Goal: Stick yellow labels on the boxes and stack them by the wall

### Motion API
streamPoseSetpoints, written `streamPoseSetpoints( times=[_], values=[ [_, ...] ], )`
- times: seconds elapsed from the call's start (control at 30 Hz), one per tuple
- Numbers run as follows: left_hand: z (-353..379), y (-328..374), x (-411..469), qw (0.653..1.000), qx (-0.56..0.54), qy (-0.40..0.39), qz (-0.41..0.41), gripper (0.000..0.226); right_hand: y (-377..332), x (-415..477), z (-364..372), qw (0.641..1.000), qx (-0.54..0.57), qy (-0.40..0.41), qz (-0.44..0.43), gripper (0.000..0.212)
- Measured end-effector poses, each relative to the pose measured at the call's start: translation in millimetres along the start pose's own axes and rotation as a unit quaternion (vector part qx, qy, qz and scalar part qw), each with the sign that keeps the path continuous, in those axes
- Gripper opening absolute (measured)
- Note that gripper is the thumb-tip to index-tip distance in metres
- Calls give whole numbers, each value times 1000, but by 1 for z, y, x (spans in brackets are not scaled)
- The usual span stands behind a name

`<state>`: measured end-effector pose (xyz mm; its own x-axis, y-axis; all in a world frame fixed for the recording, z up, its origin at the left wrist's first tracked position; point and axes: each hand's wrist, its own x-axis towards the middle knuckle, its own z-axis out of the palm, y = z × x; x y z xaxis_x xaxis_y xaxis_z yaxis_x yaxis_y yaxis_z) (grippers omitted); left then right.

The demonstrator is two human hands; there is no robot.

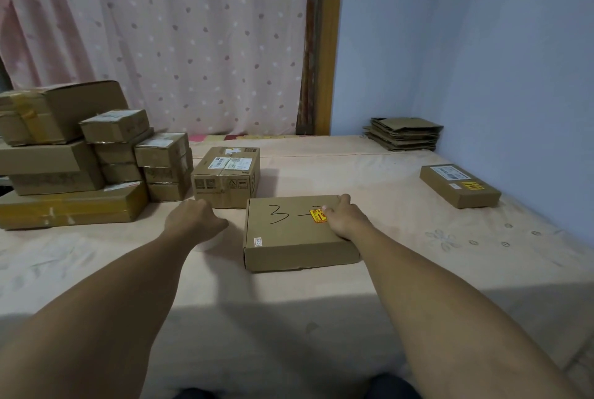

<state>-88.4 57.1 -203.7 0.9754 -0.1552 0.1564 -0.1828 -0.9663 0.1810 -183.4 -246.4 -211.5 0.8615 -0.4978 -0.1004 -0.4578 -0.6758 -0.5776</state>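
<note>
Lying flat at frame centre, one marked box (289, 234) runs its long axis left-right, its "3" upright. One right hand (345, 218) presses one yellow label (317, 216) onto it, gripping nothing. One left hand (194, 222) curls round one white roll (210, 242). One second labelled box (459, 186) sits at right, by the wall (482, 45).

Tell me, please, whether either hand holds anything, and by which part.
The left hand grips a white roll from above, by its top. The right hand only presses the yellow label onto the flat brown cardboard box.
</note>
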Motion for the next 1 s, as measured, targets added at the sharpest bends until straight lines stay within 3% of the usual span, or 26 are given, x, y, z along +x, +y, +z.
streamPoseSetpoints(
  times=[0.13,0.23,0.33,0.5,0.67,0.83,1.0],
  values=[
    [-2,13,-5,992,9,95,87,35,-3,0,-4,998,46,4,43,67],
    [2,26,-6,989,-10,23,143,38,0,0,-5,993,86,-13,77,85],
    [4,38,-9,990,-45,-21,131,52,1,-5,-4,996,57,-24,66,106],
    [4,45,-7,988,-94,-102,65,57,-1,-3,-4,997,38,-26,55,106],
    [2,55,-10,972,-161,-169,15,50,12,1,-9,983,155,-68,65,85],
    [-1,63,-2,953,-258,-157,-9,42,31,-2,-28,958,279,-64,34,37],
    [-7,91,-1,948,-299,-112,-4,39,43,-5,-48,936,347,-48,18,31]
  ],
)
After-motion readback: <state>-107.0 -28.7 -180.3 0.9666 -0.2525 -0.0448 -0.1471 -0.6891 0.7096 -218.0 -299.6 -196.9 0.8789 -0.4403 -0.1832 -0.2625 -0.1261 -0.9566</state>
